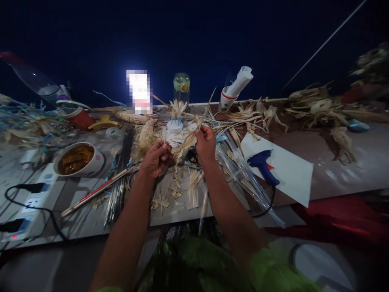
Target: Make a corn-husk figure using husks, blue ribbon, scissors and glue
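Head view shows the counter (340, 174) littered with dried corn husks, with a white sheet (291, 174) and a blue glue gun (261, 163) right of the hands. Left hand (155, 159) and right hand (206, 142) each pinch an end of one husk strip (186, 142), which stretches between them above the clutter.

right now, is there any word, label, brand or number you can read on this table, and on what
Nothing can be read.
Bright panel: blurred out, unreadable.
Paper cup: red band, any print too small.
Jar lid: yellow mark, too small to tell.
Power strip: markings too small.
Husk strips in the left hand and right hand: no print.
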{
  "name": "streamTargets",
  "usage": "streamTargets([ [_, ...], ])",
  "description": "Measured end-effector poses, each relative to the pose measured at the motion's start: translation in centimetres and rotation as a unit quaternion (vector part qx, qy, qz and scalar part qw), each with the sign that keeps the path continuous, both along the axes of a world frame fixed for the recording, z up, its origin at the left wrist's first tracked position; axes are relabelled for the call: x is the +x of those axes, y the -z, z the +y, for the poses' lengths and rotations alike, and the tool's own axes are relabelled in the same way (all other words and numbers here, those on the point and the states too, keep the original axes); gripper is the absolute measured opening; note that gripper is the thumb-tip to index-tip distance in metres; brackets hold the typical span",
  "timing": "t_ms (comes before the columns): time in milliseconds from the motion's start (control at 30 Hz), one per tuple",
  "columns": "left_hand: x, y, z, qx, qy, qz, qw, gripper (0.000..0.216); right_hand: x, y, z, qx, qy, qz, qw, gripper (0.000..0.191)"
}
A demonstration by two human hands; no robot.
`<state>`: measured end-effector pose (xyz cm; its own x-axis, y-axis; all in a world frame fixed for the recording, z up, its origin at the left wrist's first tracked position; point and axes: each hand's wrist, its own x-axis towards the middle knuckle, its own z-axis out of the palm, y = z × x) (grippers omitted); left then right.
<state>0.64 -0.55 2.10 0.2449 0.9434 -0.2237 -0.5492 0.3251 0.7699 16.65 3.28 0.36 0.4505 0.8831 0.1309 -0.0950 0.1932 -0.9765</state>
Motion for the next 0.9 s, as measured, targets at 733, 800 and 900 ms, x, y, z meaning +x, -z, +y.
streamTargets([
  [733, 0.69, 0.4, -0.35, -0.011, 0.057, 0.127, 0.99, 0.034, -0.03, 0.12, 0.29, -0.037, -0.004, -0.016, 0.999, 0.023],
  [800, 0.71, 0.46, -0.36, -0.014, 0.058, 0.134, 0.989, 0.033, -0.06, 0.11, 0.28, -0.032, -0.005, -0.016, 0.999, 0.023],
  [900, 0.75, 0.54, -0.41, -0.016, 0.066, 0.129, 0.989, 0.034, -0.08, 0.14, 0.27, -0.026, -0.001, -0.031, 0.999, 0.023],
])
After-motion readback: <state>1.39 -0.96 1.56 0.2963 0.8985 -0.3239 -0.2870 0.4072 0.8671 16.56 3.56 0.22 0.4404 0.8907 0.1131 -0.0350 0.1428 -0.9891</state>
